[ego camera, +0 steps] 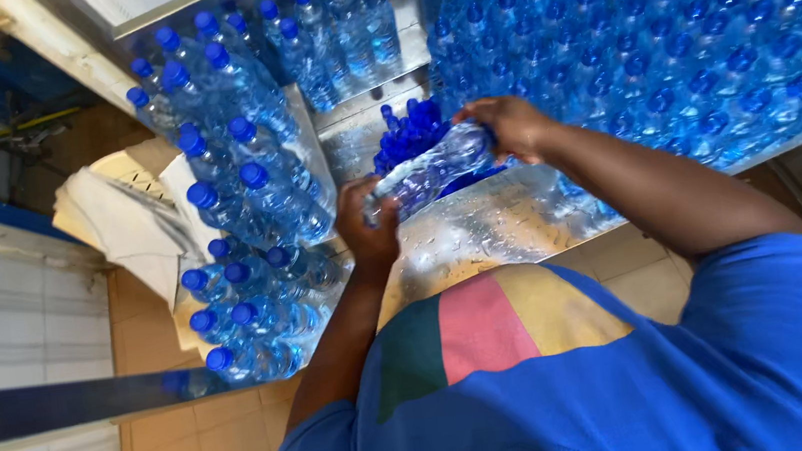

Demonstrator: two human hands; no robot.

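Both hands hold one clear plastic water bottle [430, 172] lying sideways over a wet metal table [492, 230]. My left hand [366, 227] grips one end of it. My right hand [511, 127] is closed around the other end, next to a heap of loose blue caps [408, 126]. I cannot tell whether this bottle has a cap on it. My blue shirt with coloured patches fills the bottom of the view.
Several capped bottles [245, 183] stand packed together to the left of the hands, and a large mass of capped bottles [690, 21] fills the right. White sheets [119, 227] lie at the left edge, above a tiled floor [205, 449].
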